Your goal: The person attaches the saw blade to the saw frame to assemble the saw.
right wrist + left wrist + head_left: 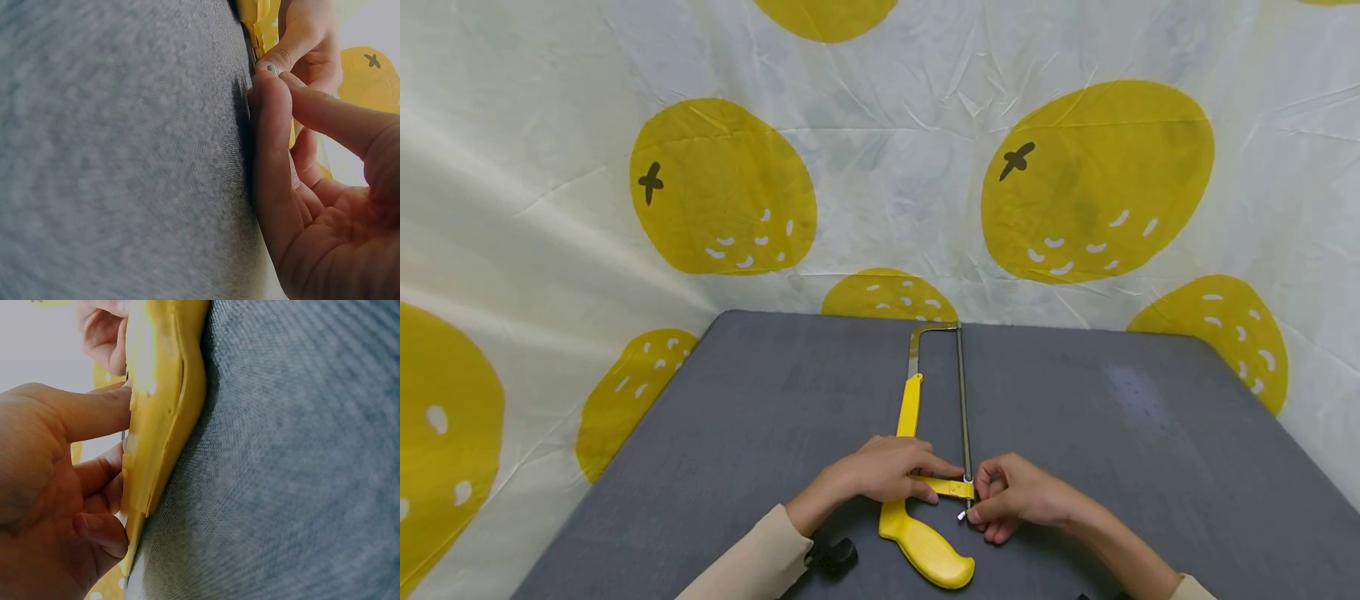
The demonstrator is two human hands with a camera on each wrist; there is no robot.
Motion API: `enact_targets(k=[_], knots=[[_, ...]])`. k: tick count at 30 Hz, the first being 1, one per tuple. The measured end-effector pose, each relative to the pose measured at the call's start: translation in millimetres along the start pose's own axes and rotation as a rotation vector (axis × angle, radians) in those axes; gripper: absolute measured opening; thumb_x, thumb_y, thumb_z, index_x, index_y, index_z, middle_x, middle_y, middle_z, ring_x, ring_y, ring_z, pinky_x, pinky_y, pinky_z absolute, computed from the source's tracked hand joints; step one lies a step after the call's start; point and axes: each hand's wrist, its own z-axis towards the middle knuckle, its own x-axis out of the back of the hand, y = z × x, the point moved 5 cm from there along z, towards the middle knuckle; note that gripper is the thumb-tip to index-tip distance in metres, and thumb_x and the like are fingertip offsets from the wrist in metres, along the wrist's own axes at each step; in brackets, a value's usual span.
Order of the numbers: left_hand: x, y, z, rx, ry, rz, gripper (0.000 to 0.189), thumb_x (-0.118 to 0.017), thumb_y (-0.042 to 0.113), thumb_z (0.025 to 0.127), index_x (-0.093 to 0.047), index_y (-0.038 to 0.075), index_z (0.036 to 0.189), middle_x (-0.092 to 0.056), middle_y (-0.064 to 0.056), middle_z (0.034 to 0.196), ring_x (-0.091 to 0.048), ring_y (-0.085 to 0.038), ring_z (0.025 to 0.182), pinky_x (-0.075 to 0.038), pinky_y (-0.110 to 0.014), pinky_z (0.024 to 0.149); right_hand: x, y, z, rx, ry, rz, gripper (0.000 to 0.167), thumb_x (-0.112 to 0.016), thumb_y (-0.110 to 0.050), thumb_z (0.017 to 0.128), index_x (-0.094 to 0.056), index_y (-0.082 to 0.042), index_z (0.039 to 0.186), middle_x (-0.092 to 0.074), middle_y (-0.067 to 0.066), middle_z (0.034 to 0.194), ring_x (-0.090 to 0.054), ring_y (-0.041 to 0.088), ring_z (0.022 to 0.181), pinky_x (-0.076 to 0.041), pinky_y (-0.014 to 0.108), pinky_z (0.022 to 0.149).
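Note:
A hacksaw with a yellow handle (928, 552) lies flat on the dark grey table, its metal bow pointing away from me. Its long thin blade (962, 400) runs along the right side. My left hand (891, 468) holds the frame just above the handle, thumb and index finger either side of the short yellow crosspiece (951, 487). At the near end of the blade, my right hand (1026, 493) pinches the small silver wing nut (962, 516) between thumb and finger. In the right wrist view, a bit of the wing nut (271, 69) shows at the fingertips; the rest is hidden.
The grey table (760, 400) reaches back to a white cloth (895, 192) printed with yellow fruit, which hangs behind and at both sides. A black strap piece (835, 557) sits by the left sleeve (756, 560). A pale patch (1135, 392) marks the table's right part.

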Motion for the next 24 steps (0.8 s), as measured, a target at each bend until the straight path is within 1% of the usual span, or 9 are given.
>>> enact_targets(k=[3, 6, 11, 15, 21, 24], knots=[[0.0, -0.1, 0.4, -0.001, -0.003, -0.004, 0.047, -0.068, 0.041, 0.099, -0.057, 0.045, 0.145, -0.056, 0.015, 0.088, -0.048, -0.001, 0.068, -0.035, -0.022, 0.057, 1.3, -0.4, -1.0, -0.012, 0.022, -0.016, 0.023, -0.081, -0.008, 0.087, -0.059, -0.003, 0.084, -0.072, 0.005, 0.070, -0.070, 0.010, 0.060, -0.058, 0.025, 0.055], [0.4, 0.4, 0.4, 0.000, -0.002, -0.003, 0.047, -0.068, 0.041, 0.099, -0.057, 0.045, 0.145, -0.056, 0.015, 0.088, -0.048, -0.001, 0.068, -0.035, -0.022, 0.057, 1.7, -0.7, -1.4, -0.018, 0.025, -0.008, 0.022, -0.081, -0.007, 0.087, -0.060, -0.001, 0.086, -0.072, 0.006, 0.070, -0.071, 0.010, 0.061, -0.059, 0.027, 0.056], [0.6, 1.6, 0.4, -0.003, 0.003, 0.007, 0.047, -0.068, 0.041, 0.098, -0.058, 0.044, 0.144, -0.055, 0.015, 0.087, -0.048, 0.000, 0.068, -0.036, -0.022, 0.056, 0.2, -0.3, -0.9, -0.013, -0.007, 0.041, 0.022, -0.079, -0.001, 0.086, -0.058, 0.003, 0.092, -0.074, 0.010, 0.076, -0.074, 0.013, 0.066, -0.061, 0.030, 0.061], [-0.2, 1.6, 0.6, -0.004, 0.004, 0.003, 0.047, -0.068, 0.040, 0.099, -0.058, 0.044, 0.144, -0.055, 0.015, 0.086, -0.048, 0.000, 0.068, -0.036, -0.022, 0.056, -0.4, 1.0, -0.7, -0.016, -0.023, 0.068, 0.022, -0.077, 0.002, 0.085, -0.057, 0.003, 0.094, -0.075, 0.011, 0.079, -0.075, 0.014, 0.068, -0.062, 0.031, 0.064], [-1.1, 1.1, 0.0, 0.002, 0.005, -0.003, 0.047, -0.068, 0.041, 0.099, -0.057, 0.045, 0.144, -0.055, 0.015, 0.086, -0.048, 0.000, 0.069, -0.035, -0.022, 0.057, -0.7, 3.2, 0.1, -0.014, -0.041, 0.090, 0.021, -0.075, 0.001, 0.086, -0.056, 0.002, 0.096, -0.076, 0.013, 0.082, -0.075, 0.015, 0.070, -0.062, 0.032, 0.066], [-0.6, 1.6, -0.7, 0.003, 0.006, -0.007, 0.047, -0.068, 0.041, 0.099, -0.057, 0.045, 0.144, -0.055, 0.016, 0.086, -0.048, 0.001, 0.069, -0.036, -0.022, 0.058, -0.7, 3.3, 0.3, -0.024, -0.031, 0.092, 0.024, -0.076, -0.003, 0.087, -0.054, 0.001, 0.096, -0.076, 0.014, 0.083, -0.075, 0.016, 0.069, -0.062, 0.033, 0.066]])
